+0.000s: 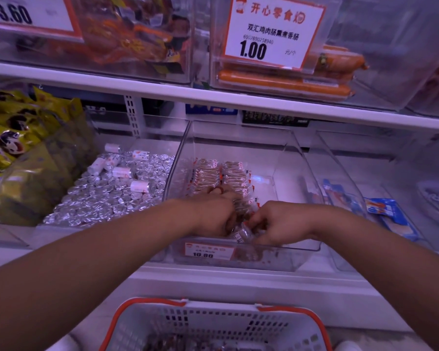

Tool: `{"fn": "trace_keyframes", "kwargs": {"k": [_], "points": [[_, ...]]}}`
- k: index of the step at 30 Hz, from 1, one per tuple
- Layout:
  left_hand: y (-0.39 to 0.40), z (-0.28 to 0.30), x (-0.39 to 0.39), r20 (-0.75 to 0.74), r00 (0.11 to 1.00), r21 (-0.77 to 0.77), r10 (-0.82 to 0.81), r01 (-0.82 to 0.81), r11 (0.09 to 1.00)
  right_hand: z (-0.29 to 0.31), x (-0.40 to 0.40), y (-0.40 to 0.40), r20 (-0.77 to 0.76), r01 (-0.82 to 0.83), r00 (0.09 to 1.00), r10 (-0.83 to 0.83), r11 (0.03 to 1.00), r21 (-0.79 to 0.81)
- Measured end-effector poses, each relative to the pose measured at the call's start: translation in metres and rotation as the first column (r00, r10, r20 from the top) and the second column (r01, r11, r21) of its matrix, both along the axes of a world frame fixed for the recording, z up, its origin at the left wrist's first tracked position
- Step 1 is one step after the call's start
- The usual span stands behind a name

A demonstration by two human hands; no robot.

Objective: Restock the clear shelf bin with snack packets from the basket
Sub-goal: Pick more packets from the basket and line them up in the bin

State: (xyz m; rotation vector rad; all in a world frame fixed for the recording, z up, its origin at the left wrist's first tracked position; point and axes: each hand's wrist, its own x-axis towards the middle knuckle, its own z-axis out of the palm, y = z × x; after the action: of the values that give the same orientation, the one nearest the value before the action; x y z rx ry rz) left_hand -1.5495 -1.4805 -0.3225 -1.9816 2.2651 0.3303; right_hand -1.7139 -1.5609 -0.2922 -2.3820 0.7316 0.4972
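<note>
At 6 o'clock, nearest, the basket [214, 325] sits below the shelf, a few snack packets [178, 344] dimly visible inside. Above it, both hands reach over the front wall of the clear shelf bin [312, 196]. The risk: packets could slip over that low front lip and fall, since they are bunched right at the edge. The left hand [213, 211] curls around a cluster of packets; the right hand [276, 221] pinches 1 packet [243, 233]. Toward 12 o'clock, 2 neat rows of packets [219, 173] fill the bin's back left.
</note>
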Motion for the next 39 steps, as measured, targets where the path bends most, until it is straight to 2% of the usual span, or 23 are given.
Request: {"fn": "trace_keyframes", "kwargs": {"k": [4,7,9,12,16,22,25,27,29,30,33,36,39], "points": [[0.006,0.005,0.004,-0.057,0.998,-0.168,0.013,-0.022,0.986,0.001,-0.001,-0.002,0.024,0.156,0.987,-0.161,0.977,0.149],[0.008,0.007,0.005,-0.064,0.998,-0.148,0.024,-0.033,0.988,0.002,0.000,-0.005,-0.001,0.212,0.976,-0.216,0.959,0.188],[0.006,0.008,0.003,-0.109,0.993,-0.056,0.047,-0.054,0.997,-0.002,0.000,-0.003,-0.021,0.150,0.989,-0.149,0.986,0.077],[0.004,0.013,0.002,-0.135,0.987,0.027,0.093,-0.090,0.996,-0.013,0.002,0.000,0.074,-0.005,0.997,0.019,0.984,-0.181],[0.007,0.012,0.005,-0.077,0.995,-0.046,0.057,-0.061,0.997,-0.016,0.003,0.001,0.159,-0.036,0.984,0.075,0.972,-0.234],[0.004,0.013,0.006,-0.212,0.973,0.085,0.097,-0.080,0.993,-0.010,0.004,0.003,0.073,-0.183,0.971,0.226,0.908,-0.376],[0.007,0.012,0.006,-0.270,0.958,0.107,0.094,-0.067,0.992,-0.005,0.002,0.002,-0.004,-0.253,0.963,0.269,0.901,-0.353],[0.007,0.012,0.006,-0.289,0.952,0.118,0.101,-0.069,0.991,0.000,0.000,0.000,-0.050,-0.241,0.971,0.236,0.937,-0.252],[0.007,0.011,0.006,-0.291,0.950,0.129,0.114,-0.079,0.989,0.005,0.001,-0.003,-0.062,-0.104,0.993,0.097,0.987,-0.120],[0.007,0.012,0.006,-0.286,0.951,0.127,0.115,-0.082,0.989,0.006,0.002,-0.006,-0.066,-0.033,0.998,0.025,0.993,-0.114],[0.006,0.011,0.006,-0.252,0.965,0.067,0.069,-0.054,0.996,0.008,0.007,-0.013,-0.115,0.059,0.989,-0.092,0.964,-0.259],[0.006,0.010,0.006,-0.254,0.965,0.071,0.059,-0.042,0.997,0.006,0.008,-0.005,-0.198,0.033,0.972,-0.129,0.903,-0.428],[0.006,0.010,0.007,-0.276,0.956,0.115,0.095,-0.065,0.991,-0.005,0.014,0.005,-0.224,-0.028,0.971,-0.083,0.892,-0.451]]}}
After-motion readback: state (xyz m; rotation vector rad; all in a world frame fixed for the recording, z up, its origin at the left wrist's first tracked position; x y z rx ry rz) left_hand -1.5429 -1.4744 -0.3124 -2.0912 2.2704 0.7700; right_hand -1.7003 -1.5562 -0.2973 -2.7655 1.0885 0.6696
